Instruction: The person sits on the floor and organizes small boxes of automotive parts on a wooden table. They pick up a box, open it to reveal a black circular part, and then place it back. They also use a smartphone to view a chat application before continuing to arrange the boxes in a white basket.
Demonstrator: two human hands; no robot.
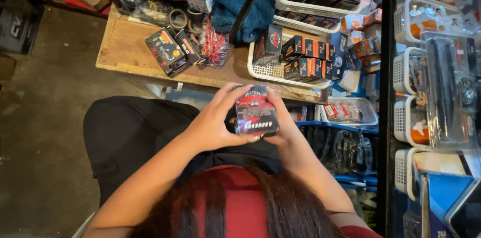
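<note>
Item held: a small black cardboard box with red and white print [255, 110], gripped between both hands above the person's lap, just in front of the near edge of the low wooden bench [125, 50].

Left hand [215, 125]: closed on the box's left side, fingers curled over its top edge and thumb under the lower edge.

Right hand [281, 123]: closed on the box's right side, fingers wrapped along that edge; most of the palm is hidden behind the box.

On the bench, beyond the held box: a white plastic lattice basket [273, 70] filled with rows of small black and orange boxes [308, 55]. Left of the basket, two loose black boxes [170, 50] lie tilted on the bare wood, just beside a red and blue packet [214, 43]. Behind them rest what appear to be rolls of tape [178, 18], too small to tell for sure. A crumpled dark blue cloth [243, 10] sits at the basket's far corner.

Right of the bench: stacked white plastic bins [406, 73] holding packaged goods.
</note>
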